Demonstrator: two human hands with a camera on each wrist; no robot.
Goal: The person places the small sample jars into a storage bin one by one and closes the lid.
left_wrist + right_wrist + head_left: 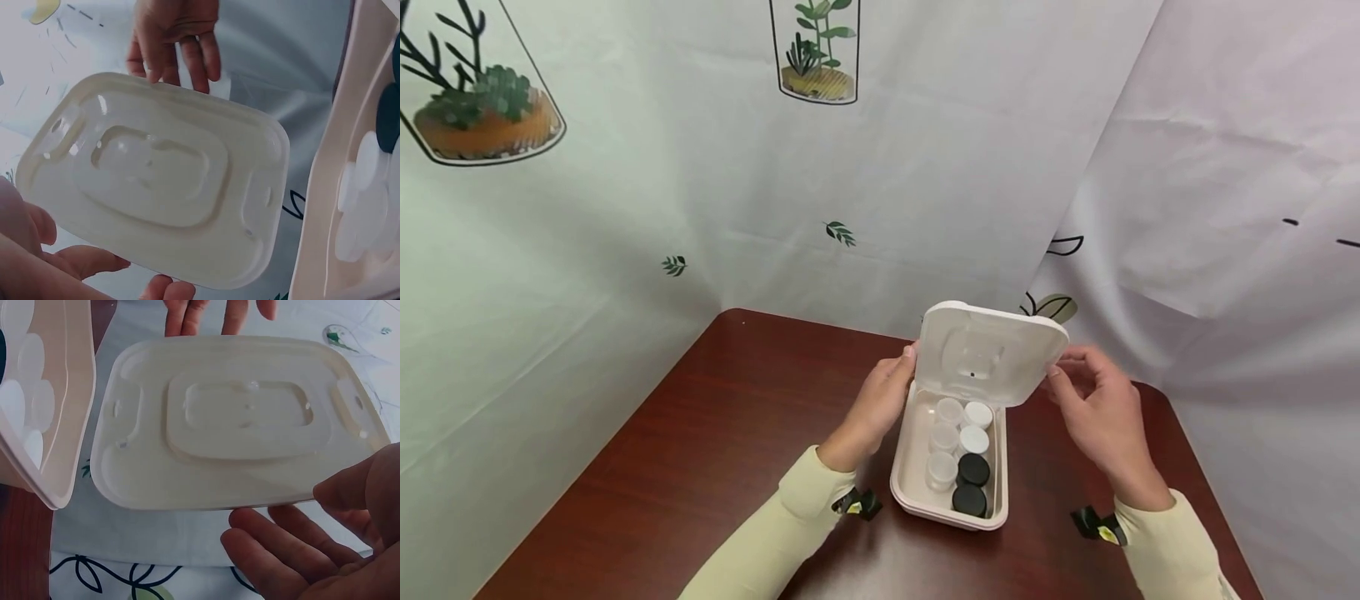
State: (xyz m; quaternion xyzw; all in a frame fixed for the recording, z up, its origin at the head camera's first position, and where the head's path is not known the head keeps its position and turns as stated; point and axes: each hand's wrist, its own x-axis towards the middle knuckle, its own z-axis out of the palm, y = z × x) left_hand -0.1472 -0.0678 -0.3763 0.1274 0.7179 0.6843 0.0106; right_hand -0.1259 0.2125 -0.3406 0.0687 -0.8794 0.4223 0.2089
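A white plastic lid [992, 354] is held tilted up over the far end of a white box [904, 483], its recessed underside facing me. My left hand [874, 404] grips the lid's left edge, the thumb along the rim. At the opposite edge, my right hand [1101, 408] holds it between thumb and fingers; in the right wrist view the fingers [284, 544] reach behind the lid [244, 481]. Inside the box stand small round jars in two columns: clear ones [943, 437] on the left, white-capped ones [975, 440] and black-capped ones [970, 500] on the right.
The box sits on a dark red-brown wooden table [722, 433], toward its right side. White fabric with printed plants [760, 192] hangs right behind the table and along both sides. Each wrist wears a dark strap [859, 504] below the sleeve.
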